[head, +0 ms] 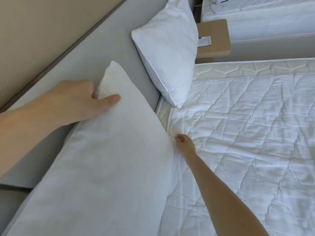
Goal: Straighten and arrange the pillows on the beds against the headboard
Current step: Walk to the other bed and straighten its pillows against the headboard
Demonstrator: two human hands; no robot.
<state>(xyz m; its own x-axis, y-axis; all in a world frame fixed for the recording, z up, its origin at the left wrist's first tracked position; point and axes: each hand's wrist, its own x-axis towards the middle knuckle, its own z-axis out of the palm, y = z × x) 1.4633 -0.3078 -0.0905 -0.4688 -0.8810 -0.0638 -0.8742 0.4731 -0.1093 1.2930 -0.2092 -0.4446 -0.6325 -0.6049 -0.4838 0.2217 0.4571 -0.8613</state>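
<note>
A large white pillow [105, 159] leans against the grey headboard [95, 53] at the near end of the bed. My left hand [81, 97] grips its upper corner, thumb on the front face. My right hand [185, 144] pinches the pillow's lower right edge where it meets the mattress. A second white pillow [167, 53] stands tilted against the headboard farther along, touched by neither hand.
The bed has a white quilted mattress cover [247, 133]. A brown nightstand [214, 38] with a small card on it sits past the far pillow. Another white bed [265, 23] lies beyond it. A beige wall [34, 23] rises above the headboard.
</note>
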